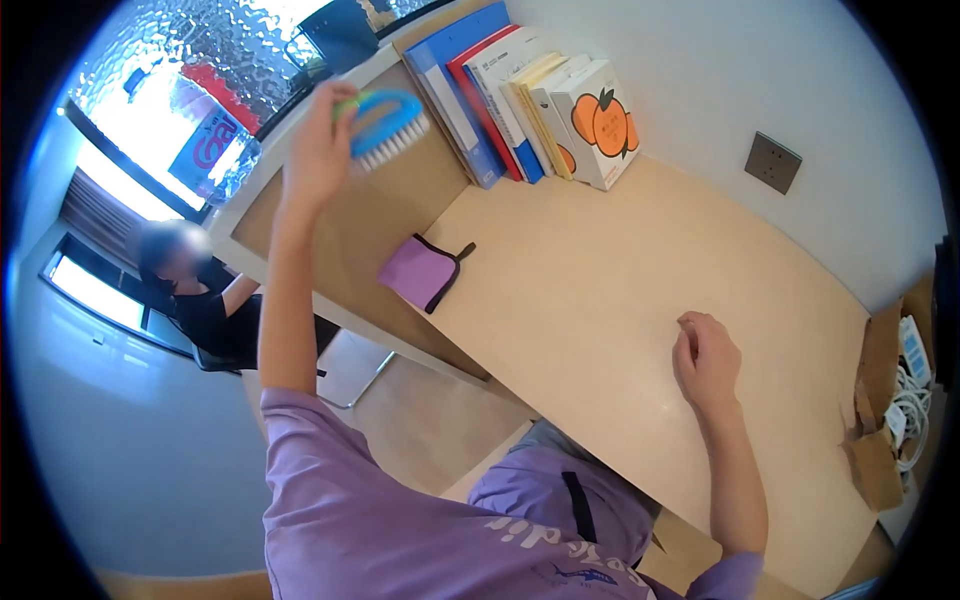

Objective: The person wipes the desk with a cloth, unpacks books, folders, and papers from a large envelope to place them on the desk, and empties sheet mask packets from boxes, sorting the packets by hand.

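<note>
My left hand is raised at the upper left, its fingers wrapped around the handle of a blue and green scrub brush. The white bristles point down and to the right, and the brush is slightly blurred. It is held in the air beside the desk's left partition. On the desk rests my right hand, its fingers loosely curled, and nothing shows in it. A purple cloth pouch or pad with black edging and a small loop lies at the desk's left edge, below the brush.
Folders and books stand against the partition, beside a white box with orange fruit printed on it. A cardboard box with white cables sits at the right. A wall socket is behind. Another person sits at the left.
</note>
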### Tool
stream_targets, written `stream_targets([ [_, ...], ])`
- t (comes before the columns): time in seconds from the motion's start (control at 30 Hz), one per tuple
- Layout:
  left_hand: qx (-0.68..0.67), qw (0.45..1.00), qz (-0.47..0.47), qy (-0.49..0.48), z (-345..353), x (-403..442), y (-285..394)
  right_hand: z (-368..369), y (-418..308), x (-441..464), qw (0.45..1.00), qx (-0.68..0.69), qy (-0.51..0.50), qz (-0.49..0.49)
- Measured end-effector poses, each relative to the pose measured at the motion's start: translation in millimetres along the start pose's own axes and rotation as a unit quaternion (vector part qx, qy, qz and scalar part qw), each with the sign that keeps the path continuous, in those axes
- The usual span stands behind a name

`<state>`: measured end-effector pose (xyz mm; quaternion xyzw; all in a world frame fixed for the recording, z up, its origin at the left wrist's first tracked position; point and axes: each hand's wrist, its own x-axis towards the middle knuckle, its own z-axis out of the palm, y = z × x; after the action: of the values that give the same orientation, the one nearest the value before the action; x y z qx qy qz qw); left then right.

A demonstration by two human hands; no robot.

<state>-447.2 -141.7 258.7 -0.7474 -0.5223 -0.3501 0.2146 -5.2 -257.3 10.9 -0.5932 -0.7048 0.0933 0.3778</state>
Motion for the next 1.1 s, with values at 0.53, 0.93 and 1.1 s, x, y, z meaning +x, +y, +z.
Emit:
stream_targets([
  [0.53,0.427,0.904,-0.023,0.023,-41.5,70.7,-70.4,0.8,7.1,-0.8,0.999,-0.024,0.011,-0.036],
  [0.93,0.454,0.888,0.047,0.054,-33.3,76.5,-90.7,-0.3,5.1,-0.9,0.999,-0.017,0.015,-0.030],
  [1.1,0.385,0.910,0.059,0.141,-10.9,74.2,-96.3,-0.2,5.2,-0.6,1.000,-0.013,0.005,-0.020],
])
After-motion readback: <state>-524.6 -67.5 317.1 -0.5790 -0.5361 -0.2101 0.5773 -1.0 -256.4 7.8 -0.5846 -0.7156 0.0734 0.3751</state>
